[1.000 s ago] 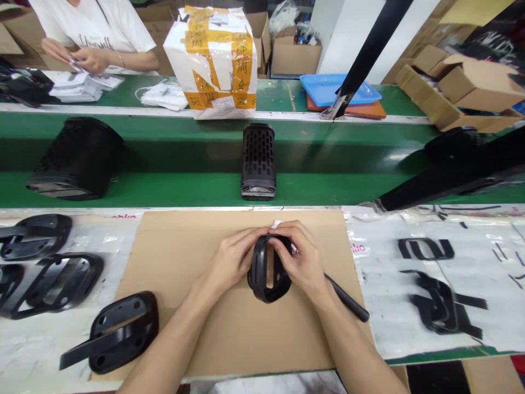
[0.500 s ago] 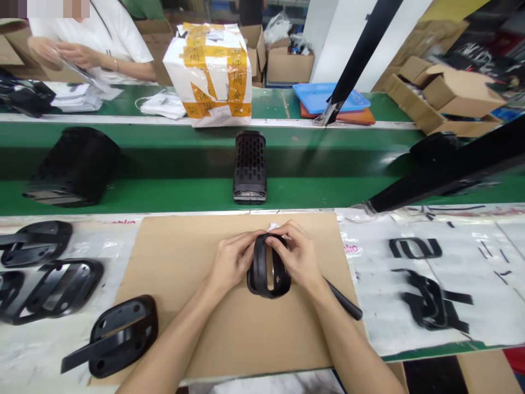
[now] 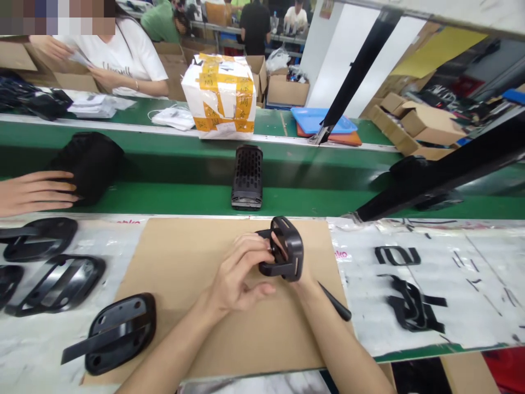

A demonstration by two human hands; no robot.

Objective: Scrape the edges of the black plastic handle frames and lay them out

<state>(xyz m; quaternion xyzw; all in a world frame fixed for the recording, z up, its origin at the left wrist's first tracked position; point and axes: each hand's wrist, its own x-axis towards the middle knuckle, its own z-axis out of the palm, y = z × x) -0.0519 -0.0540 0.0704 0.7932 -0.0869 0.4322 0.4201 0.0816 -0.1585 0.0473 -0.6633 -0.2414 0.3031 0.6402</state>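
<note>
Frame is up over the cardboard, mid-counter, tilted with its slotted face turned right. Right hand grasps it from behind; most of that hand is hidden, fingers partly seen through the opening. Left hand is at the near left side, fingers bent against the frame, thumb spread clear, so no real pinch. Frame looks like moulded plastic: probably light, stiff, a bit slick, not very fragile, though the thin strip by the slots might flex. Best hold is likely the solid outer rim or the side arms, fingers through the opening, off the slots. Rod lies beside the right forearm; handled plate left of the left forearm; black strips well to the right. A co-worker's hand is at the dark case, upper left.
</note>
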